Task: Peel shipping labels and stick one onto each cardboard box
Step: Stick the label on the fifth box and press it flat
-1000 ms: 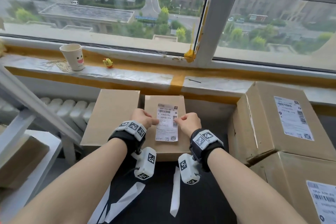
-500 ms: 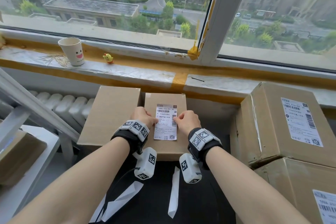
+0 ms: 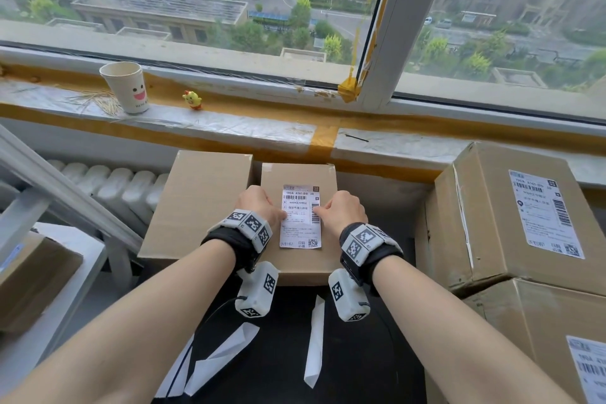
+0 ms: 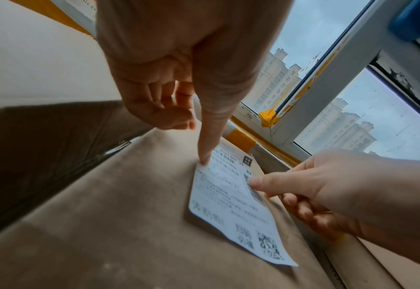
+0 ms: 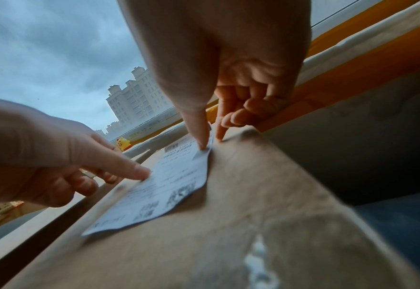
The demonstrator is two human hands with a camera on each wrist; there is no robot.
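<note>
Head view: the small cardboard box (image 3: 300, 223) sits dead centre, its far edge right up against the wall under the windowsill (image 3: 229, 123). A bigger plain box (image 3: 196, 203) touches its left side, and there's a dark gap on the right before the stacked labelled boxes (image 3: 501, 220). The shipping label (image 3: 301, 216) lies on the small box's top, upper middle. Left hand (image 3: 260, 205) sits at the label's left edge, right hand (image 3: 344, 211) at its right edge, both knuckles-up with fingers curled under. Peeled backing strips (image 3: 314, 341) lie on the dark surface at the bottom of the frame.

Left wrist view: the left hand (image 4: 179, 82) has its thumb straight down, tip pressing the label's (image 4: 231, 207) left edge, other fingers tucked. The label's near corner lifts off the cardboard slightly.

Right wrist view: the right hand (image 5: 219, 78) presses its thumb on the label's (image 5: 164, 187) right edge; a fingertip touches bare cardboard just beside it. The near end isn't flat yet.
</note>
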